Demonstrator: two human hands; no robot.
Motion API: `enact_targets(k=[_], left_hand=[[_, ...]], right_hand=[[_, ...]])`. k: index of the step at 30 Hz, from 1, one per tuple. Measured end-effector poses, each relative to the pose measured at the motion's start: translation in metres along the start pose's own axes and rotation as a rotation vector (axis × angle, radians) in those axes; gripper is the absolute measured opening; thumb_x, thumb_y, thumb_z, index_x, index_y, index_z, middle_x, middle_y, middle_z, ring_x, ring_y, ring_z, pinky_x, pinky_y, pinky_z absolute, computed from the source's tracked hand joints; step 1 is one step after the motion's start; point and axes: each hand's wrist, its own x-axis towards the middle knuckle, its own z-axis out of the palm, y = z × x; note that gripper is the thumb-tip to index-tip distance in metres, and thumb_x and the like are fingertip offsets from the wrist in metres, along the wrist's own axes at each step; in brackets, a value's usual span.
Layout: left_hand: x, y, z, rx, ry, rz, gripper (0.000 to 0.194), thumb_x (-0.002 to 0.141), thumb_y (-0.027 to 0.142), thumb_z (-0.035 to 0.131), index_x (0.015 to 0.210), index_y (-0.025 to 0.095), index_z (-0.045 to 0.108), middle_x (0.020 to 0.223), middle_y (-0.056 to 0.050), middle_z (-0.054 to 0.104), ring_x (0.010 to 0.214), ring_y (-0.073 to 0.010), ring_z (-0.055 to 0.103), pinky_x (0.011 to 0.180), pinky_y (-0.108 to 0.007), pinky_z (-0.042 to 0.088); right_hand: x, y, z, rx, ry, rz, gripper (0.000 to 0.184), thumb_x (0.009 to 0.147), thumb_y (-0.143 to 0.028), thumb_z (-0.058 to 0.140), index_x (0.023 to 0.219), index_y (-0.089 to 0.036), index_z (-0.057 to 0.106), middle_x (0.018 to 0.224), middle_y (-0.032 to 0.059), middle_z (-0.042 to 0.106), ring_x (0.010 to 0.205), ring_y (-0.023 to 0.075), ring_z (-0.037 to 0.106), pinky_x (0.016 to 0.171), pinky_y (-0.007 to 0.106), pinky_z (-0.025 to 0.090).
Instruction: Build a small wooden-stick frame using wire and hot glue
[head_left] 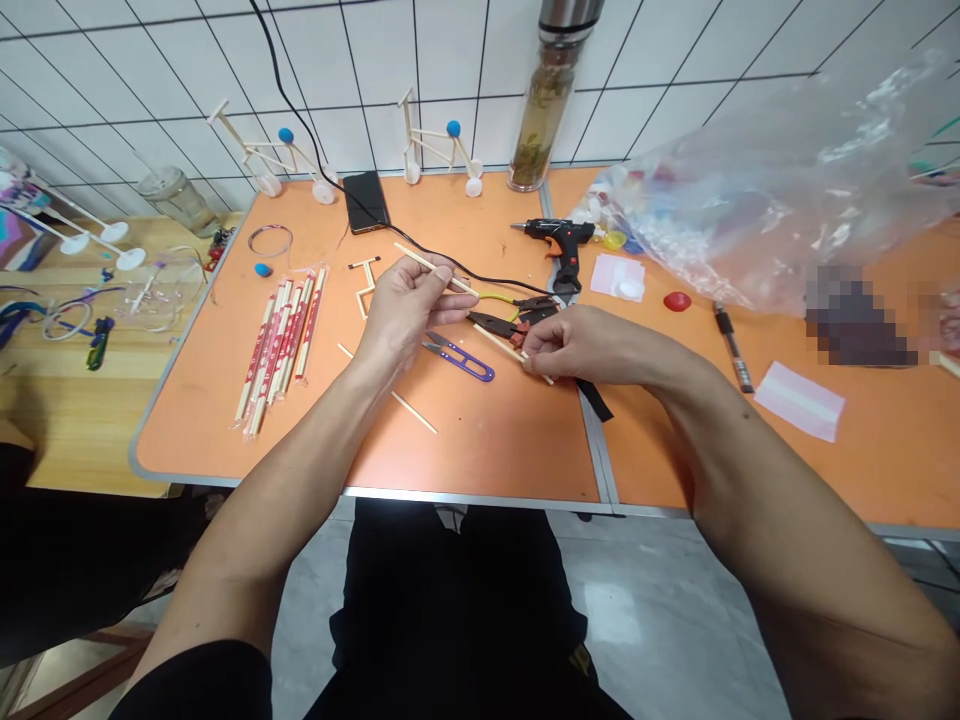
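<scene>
My left hand (pixel 409 305) is raised over the orange table (pixel 480 450) and pinches a thin wooden stick (pixel 427 263) that slants up to the left. My right hand (pixel 581 343) rests on the table with its fingers closed round another wooden stick (pixel 501 344), close to the dark pliers (pixel 506 322). Purple thread snips (pixel 459 357) lie between the two hands. One loose stick (pixel 405 402) lies on the table below my left hand.
Wrapped chopsticks (pixel 281 340) lie to the left. At the back are a black glue gun (pixel 559 240), a phone (pixel 365 200) with a black cable, two stick models (pixel 439 150), and a glass bottle (pixel 547 100). A clear plastic bag (pixel 772 190) covers the right.
</scene>
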Motion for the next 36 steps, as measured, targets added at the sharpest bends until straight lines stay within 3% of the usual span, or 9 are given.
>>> enact_targets(k=[4,7,9,12,15,19,23,27,36], left_hand=[[-0.002,0.002,-0.001,0.024,-0.066,-0.009,0.038,0.096,0.040,0.098,0.106,0.020,0.067,0.090,-0.001,0.085,0.080,-0.0182,0.090,0.064,-0.017,0.066],[-0.008,0.003,0.002,0.078,-0.194,-0.068,0.037,0.096,0.039,0.097,0.106,0.019,0.068,0.089,-0.003,0.085,0.077,-0.0180,0.089,0.065,-0.019,0.067],[-0.013,0.004,0.002,0.117,-0.331,-0.128,0.035,0.096,0.038,0.097,0.104,0.018,0.070,0.088,-0.005,0.086,0.077,-0.0190,0.088,0.067,-0.023,0.069],[-0.020,0.005,0.002,0.166,-0.562,-0.209,0.033,0.095,0.037,0.097,0.102,0.016,0.072,0.087,-0.008,0.086,0.076,-0.0210,0.088,0.069,-0.027,0.070],[-0.023,0.006,0.001,0.230,-0.724,-0.261,0.035,0.095,0.040,0.098,0.100,0.016,0.072,0.086,-0.009,0.085,0.079,-0.0217,0.088,0.073,-0.029,0.070],[-0.023,0.007,0.000,0.303,-0.841,-0.308,0.030,0.101,0.039,0.092,0.097,0.016,0.072,0.088,-0.009,0.086,0.078,-0.0200,0.087,0.078,-0.031,0.070],[-0.024,0.007,0.000,0.342,-0.883,-0.335,0.024,0.102,0.033,0.087,0.094,0.016,0.072,0.087,-0.009,0.087,0.076,-0.0179,0.085,0.074,-0.027,0.068],[-0.025,0.008,0.000,0.369,-0.877,-0.337,0.020,0.100,0.032,0.087,0.094,0.018,0.073,0.083,-0.008,0.086,0.075,-0.0187,0.085,0.071,-0.027,0.066],[-0.028,0.006,0.007,0.230,-0.635,-0.229,0.022,0.104,0.033,0.085,0.100,0.020,0.068,0.085,-0.010,0.087,0.074,-0.0197,0.085,0.069,-0.026,0.063]], right_hand=[[-0.008,-0.005,-0.001,-0.177,0.048,-0.029,0.022,0.085,-0.028,0.077,0.064,-0.025,0.069,0.066,-0.0024,0.067,0.064,0.0164,0.057,0.061,0.034,0.041],[-0.011,-0.007,0.001,-0.170,0.196,-0.059,0.018,0.089,-0.033,0.078,0.072,-0.026,0.078,0.069,-0.0002,0.071,0.065,0.0184,0.061,0.060,0.035,0.042],[-0.008,-0.006,0.004,-0.047,0.384,-0.127,0.014,0.093,-0.036,0.079,0.089,-0.025,0.086,0.075,0.0021,0.077,0.069,0.0210,0.068,0.063,0.036,0.050],[-0.002,-0.003,0.011,0.134,0.609,-0.332,0.031,0.099,-0.038,0.079,0.124,-0.024,0.090,0.100,0.0072,0.087,0.085,0.0257,0.079,0.077,0.041,0.064],[0.003,-0.001,0.015,0.150,0.565,-0.532,0.042,0.103,-0.043,0.080,0.141,-0.027,0.087,0.128,0.0091,0.089,0.096,0.0257,0.081,0.087,0.043,0.068],[0.003,-0.001,0.013,0.052,0.460,-0.680,0.031,0.109,-0.044,0.076,0.133,-0.030,0.090,0.122,0.0067,0.091,0.099,0.0239,0.082,0.090,0.040,0.067],[0.002,-0.003,0.009,-0.004,0.424,-0.745,0.023,0.110,-0.043,0.071,0.114,-0.033,0.092,0.110,0.0039,0.091,0.101,0.0246,0.083,0.092,0.041,0.065],[-0.004,-0.009,0.006,-0.029,0.372,-0.611,0.022,0.107,-0.039,0.069,0.105,-0.035,0.091,0.106,0.0026,0.089,0.097,0.0254,0.080,0.089,0.042,0.062],[-0.006,-0.011,0.006,-0.009,0.501,-0.531,0.021,0.099,-0.029,0.068,0.096,-0.031,0.088,0.092,0.0044,0.084,0.086,0.0244,0.075,0.079,0.040,0.055]])
